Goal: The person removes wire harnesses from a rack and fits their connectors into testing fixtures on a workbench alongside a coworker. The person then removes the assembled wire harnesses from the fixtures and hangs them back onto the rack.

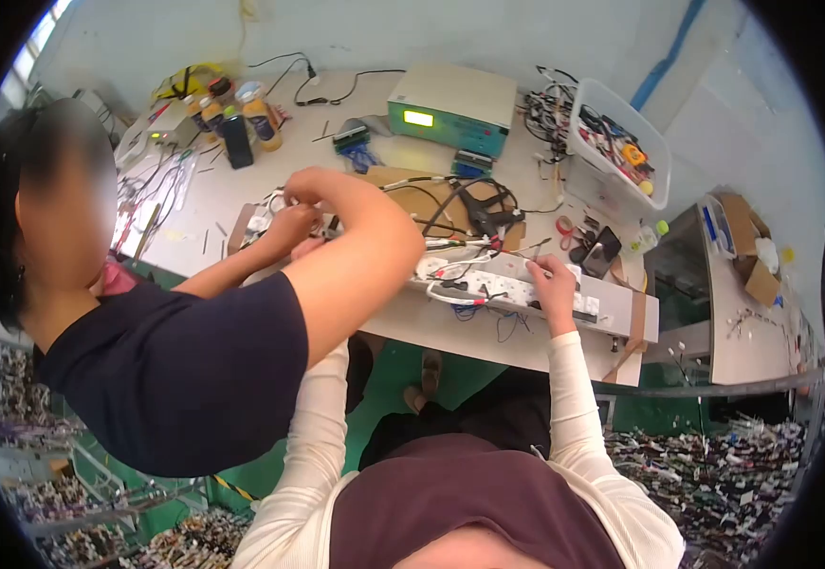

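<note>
My right hand [553,286] rests at the right part of a long white socket strip [488,284], fingers curled together at its top edge. What they pinch is too small to make out. White and black cables [446,275] with small red marks lie over the strip's left part. My left hand [307,248] is mostly hidden behind a co-worker's bare arm [365,223]; only a bit of it shows near the co-worker's hands [301,211]. Those hands are at the strip's left end, among white parts and cables.
A co-worker leans in from the left, across my left arm. Behind the strip are a hot glue gun [488,216], cardboard, and a tester box [450,106] with a lit display. A plastic bin [616,156] of parts stands right; bottles [259,119] and a phone [237,142] stand left.
</note>
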Demonstrator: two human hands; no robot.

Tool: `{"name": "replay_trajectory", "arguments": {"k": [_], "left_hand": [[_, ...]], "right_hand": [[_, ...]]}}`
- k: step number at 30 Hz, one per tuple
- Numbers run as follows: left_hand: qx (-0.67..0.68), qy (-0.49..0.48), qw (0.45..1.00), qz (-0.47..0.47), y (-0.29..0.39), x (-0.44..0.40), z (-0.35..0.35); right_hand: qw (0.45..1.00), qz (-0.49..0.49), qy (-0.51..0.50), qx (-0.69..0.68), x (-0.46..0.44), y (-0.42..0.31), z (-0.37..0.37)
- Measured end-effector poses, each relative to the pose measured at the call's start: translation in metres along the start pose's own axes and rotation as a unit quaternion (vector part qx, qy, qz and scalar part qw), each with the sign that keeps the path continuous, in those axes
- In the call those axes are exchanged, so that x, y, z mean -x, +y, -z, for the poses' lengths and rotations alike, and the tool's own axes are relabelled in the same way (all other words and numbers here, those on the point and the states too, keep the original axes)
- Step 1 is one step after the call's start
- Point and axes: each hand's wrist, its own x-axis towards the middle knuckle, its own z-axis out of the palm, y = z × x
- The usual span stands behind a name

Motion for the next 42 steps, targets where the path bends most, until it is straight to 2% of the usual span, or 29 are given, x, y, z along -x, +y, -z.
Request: {"name": "replay_trajectory", "arguments": {"k": [3,5,7,9,12,15,19,21,22,24,26,27,29,31,34,38,41,42], "left_hand": [[0.052,0.028,0.998,-0.023,0.049,-0.023,-0.012],[0.06,-0.006,0.997,0.043,0.093,0.007,0.005],[-0.004,-0.024,0.999,0.046,0.058,0.062,-0.006],[0.042,-0.129,0.99,0.042,0.076,0.094,0.007],[0.085,-0.2,0.976,-0.006,0.095,0.118,0.017],[0.11,-0.24,0.964,0.026,0.101,0.124,0.027],[0.076,-0.243,0.967,-0.002,0.094,0.113,0.036],[0.086,-0.246,0.965,0.012,0.09,0.107,0.041],[0.07,-0.233,0.97,-0.004,0.087,0.104,0.043],[0.05,-0.232,0.971,-0.018,0.089,0.098,0.045],[0.054,-0.235,0.971,0.009,0.095,0.098,0.051],[0.051,-0.231,0.971,-0.015,0.092,0.098,0.054],[0.06,-0.24,0.969,0.006,0.091,0.103,0.059],[0.062,-0.259,0.964,0.017,0.09,0.109,0.064],[0.072,-0.282,0.956,0.026,0.09,0.121,0.066],[0.098,-0.341,0.935,0.008,0.087,0.127,0.059],[0.108,-0.347,0.932,0.012,0.103,0.121,0.048],[0.104,-0.336,0.936,-0.008,0.11,0.117,0.044]], "right_hand": [[1.0,-0.021,-0.006,-0.006,0.0,-0.007,0.002],[1.0,-0.008,-0.013,-0.006,0.0,-0.008,0.003],[1.0,-0.016,-0.022,-0.008,0.0,-0.008,0.002],[1.0,-0.022,-0.018,-0.001,0.002,-0.01,0.001],[1.0,-0.021,-0.008,-0.01,0.005,-0.002,-0.006],[1.0,-0.003,-0.015,-0.01,0.002,0.0,-0.005],[0.999,-0.038,-0.031,-0.013,0.003,-0.005,-0.002],[0.994,0.031,0.0,0.108,0.011,-0.007,-0.002],[0.993,0.02,0.004,0.112,0.019,-0.005,0.0],[0.975,0.163,0.115,0.094,0.044,-0.026,0.016],[0.976,0.136,0.135,0.101,0.083,-0.006,0.031],[0.975,0.141,0.148,0.088,0.097,0.005,0.037],[0.963,0.122,0.191,0.143,0.13,0.028,0.057],[0.956,0.067,0.211,0.191,0.145,0.05,0.08],[0.932,0.068,0.235,0.268,0.134,0.077,0.116],[0.94,0.028,0.161,0.298,0.117,0.134,0.141],[0.946,0.107,0.11,0.285,0.116,0.14,0.155],[0.953,0.087,0.098,0.273,0.113,0.138,0.158]]}}
